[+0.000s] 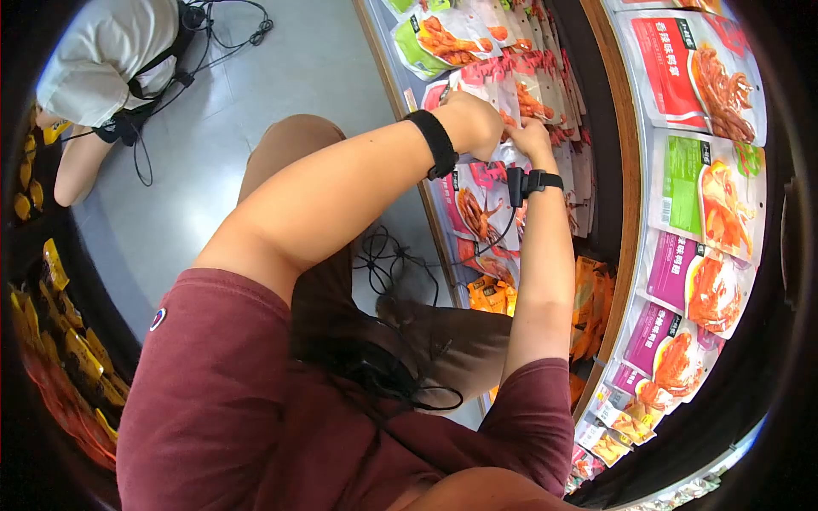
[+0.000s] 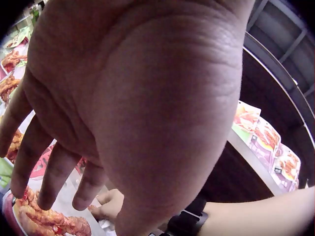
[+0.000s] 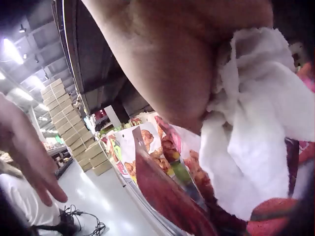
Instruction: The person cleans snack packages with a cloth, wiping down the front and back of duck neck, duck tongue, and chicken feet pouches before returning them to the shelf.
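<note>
In the head view, my left hand (image 1: 474, 123) reaches over the rows of snack packs on the shelf. Its fingers (image 2: 47, 167) hang down fairly straight in the left wrist view, above a pack with a picture of reddish meat (image 2: 51, 219). Close beside it is my right hand (image 1: 533, 143), at the same shelf. A crumpled white cloth (image 3: 251, 123) hangs from my right hand's grip in the right wrist view, in front of red and white snack packs (image 3: 147, 147). The right fingertips are hidden behind the cloth.
A wooden shelf edge (image 1: 626, 145) runs along the right, with more packs (image 1: 707, 187) behind it. Orange packs (image 1: 490, 295) lie lower on the shelf. Another person in a white shirt (image 1: 111, 60) is at upper left, near cables (image 1: 256, 30). Stacked boxes (image 3: 71, 123) stand beyond.
</note>
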Motion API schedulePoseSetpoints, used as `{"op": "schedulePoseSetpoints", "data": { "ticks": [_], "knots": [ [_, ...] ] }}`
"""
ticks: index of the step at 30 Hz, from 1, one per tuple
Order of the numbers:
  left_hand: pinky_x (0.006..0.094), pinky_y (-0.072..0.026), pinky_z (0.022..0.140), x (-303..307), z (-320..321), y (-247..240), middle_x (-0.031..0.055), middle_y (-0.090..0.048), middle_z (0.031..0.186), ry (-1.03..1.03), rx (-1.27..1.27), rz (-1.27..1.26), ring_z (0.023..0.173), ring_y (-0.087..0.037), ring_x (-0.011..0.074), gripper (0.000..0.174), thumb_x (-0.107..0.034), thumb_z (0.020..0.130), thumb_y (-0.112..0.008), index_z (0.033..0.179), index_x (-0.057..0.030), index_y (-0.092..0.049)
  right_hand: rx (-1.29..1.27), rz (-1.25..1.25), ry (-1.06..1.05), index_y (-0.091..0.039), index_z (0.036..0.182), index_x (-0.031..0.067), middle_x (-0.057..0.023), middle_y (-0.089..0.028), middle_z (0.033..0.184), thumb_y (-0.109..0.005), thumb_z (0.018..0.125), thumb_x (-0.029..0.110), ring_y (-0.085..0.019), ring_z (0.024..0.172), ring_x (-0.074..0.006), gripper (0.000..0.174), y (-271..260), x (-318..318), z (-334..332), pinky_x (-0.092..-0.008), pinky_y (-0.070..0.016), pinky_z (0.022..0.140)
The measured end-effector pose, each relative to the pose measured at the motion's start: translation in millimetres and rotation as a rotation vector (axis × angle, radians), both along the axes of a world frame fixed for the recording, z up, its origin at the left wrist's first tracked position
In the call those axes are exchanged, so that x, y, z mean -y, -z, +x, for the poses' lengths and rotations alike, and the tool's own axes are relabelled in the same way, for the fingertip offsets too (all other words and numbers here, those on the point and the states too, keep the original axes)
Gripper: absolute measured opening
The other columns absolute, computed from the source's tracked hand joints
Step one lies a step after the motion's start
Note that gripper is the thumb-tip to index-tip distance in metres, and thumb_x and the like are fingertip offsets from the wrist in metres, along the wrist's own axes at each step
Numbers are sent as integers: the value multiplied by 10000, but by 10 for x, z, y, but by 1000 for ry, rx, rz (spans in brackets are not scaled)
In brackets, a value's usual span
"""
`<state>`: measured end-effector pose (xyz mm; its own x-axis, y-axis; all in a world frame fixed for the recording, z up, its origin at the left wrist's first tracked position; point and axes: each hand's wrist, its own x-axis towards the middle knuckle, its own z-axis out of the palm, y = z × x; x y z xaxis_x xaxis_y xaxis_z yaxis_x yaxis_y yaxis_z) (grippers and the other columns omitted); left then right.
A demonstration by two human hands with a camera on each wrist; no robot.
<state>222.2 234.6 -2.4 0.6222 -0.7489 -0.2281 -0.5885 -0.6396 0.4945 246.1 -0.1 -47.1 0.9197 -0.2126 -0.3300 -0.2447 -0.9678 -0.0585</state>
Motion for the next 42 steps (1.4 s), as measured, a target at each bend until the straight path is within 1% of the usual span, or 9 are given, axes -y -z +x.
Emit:
{"op": "schedulePoseSetpoints", "data": {
  "ticks": [7, 13, 14, 16, 18, 22, 25, 30, 42],
  "knots": [
    [431, -528, 676, 47, 57, 76, 136, -697, 898, 1, -34, 60, 841, -673, 314, 301, -307, 711, -625, 886, -86, -729, 469, -124, 22, -667, 1062, 44, -224, -644, 1060, -601, 828, 293, -610, 1007, -387, 348, -314, 71, -86, -433, -475, 858],
    [593, -490, 672, 32, 26, -43, 72, -702, 875, 17, -58, 9, 767, -669, 310, 275, -240, 712, -630, 923, -95, -728, 602, 26, -137, -623, 1029, -31, -266, -627, 1012, -506, 917, 215, -601, 980, -424, 295, -1231, 42, -679, -430, -469, 813],
    [456, -524, 761, -15, 12, -167, 156, -672, 1048, -40, -128, 5, 910, -659, 325, 444, -323, 713, -656, 1050, -35, -658, 663, -129, -116, -613, 1043, -24, -262, -630, 994, -503, 928, 226, -600, 964, -429, 296, -1323, -54, -829, -438, -465, 814],
    [449, -514, 811, -60, -69, -221, 189, -613, 1150, -194, -13, -130, 986, -631, 334, 578, -356, 701, -690, 1147, -6, -573, 706, -74, -162, -615, 1008, -8, -239, -637, 904, -501, 923, 200, -614, 870, -414, 252, -1385, -232, -1099, -438, -480, 744],
    [420, -463, 949, -76, -57, -262, 246, -431, 1368, -320, 85, -228, 1193, -505, 382, 1007, -447, 658, -771, 1384, 45, -276, 771, -84, -208, -619, 1001, -9, -223, -637, 891, -515, 917, 170, -620, 843, -399, 224, -1365, -284, -1318, -417, -485, 735],
    [402, -440, 975, 60, -51, 60, 252, -483, 1313, -307, 305, -499, 1192, -501, 380, 1113, -424, 623, -796, 1437, 56, -207, 991, -48, -226, -631, 988, 2, -173, -643, 879, -540, 890, 77, -635, 809, -338, 154, -1413, -426, -1726, -376, -492, 733],
    [387, -451, 951, 104, -123, -35, 262, -553, 1222, -70, 142, -756, 1126, -556, 355, 1071, -406, 599, -810, 1395, 84, -289, 1115, -28, -208, -627, 976, -5, -144, -644, 892, -541, 860, 1, -630, 813, -288, 144, -1630, -532, -2037, -345, -488, 743],
    [325, -468, 915, 334, -370, -189, 103, -638, 1169, 163, -36, -1081, 1072, -613, 235, 568, -165, 685, -794, 1217, -87, -608, 1307, 6, -144, -636, 996, -4, -128, -659, 922, -531, 846, -35, -628, 862, -271, 186, -1970, -503, -2451, -339, -476, 808],
    [351, -511, 822, 580, -1392, -565, 129, -678, 1026, 343, -309, -1465, 951, -660, 289, 394, -69, 713, -698, 1103, -59, -639, 1547, 186, -43, -585, 1062, -69, -148, -641, 1043, -404, 812, -47, -605, 902, -208, 310, -2346, -666, -3023, -315, -489, 824]
  ]
}}
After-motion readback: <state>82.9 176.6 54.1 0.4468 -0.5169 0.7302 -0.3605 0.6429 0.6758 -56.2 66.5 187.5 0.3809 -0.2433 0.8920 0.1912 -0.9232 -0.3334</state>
